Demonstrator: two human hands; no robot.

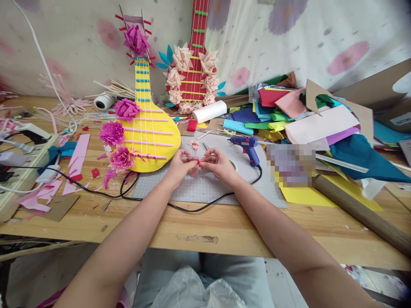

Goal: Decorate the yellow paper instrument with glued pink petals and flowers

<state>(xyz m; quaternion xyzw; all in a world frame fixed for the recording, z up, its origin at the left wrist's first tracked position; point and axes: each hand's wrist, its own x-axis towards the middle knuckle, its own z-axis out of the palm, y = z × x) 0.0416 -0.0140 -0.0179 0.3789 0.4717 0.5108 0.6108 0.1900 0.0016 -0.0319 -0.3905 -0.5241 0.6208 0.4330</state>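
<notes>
Over the grey cutting mat (205,194), my left hand (183,166) and my right hand (220,164) meet with fingertips pinched together. Between them is a small red paper piece (198,162), mostly covered by the fingers. Just beyond the hands lies a small pink paper flower (194,145). A roll of tape (235,166) shows partly behind my right hand. To the right of that hand rests a blue hot glue gun (245,147). Left of my left hand leans a yellow paper lute (154,137) with magenta paper flowers on its side.
A red paper instrument (194,77) with peach flowers stands at the back. Coloured sheets (321,124) pile up on the right, beside a brown roll (362,214). A black cable (199,210) loops across the mat's front. Pink paper scraps (77,162) and a power strip (22,179) lie left.
</notes>
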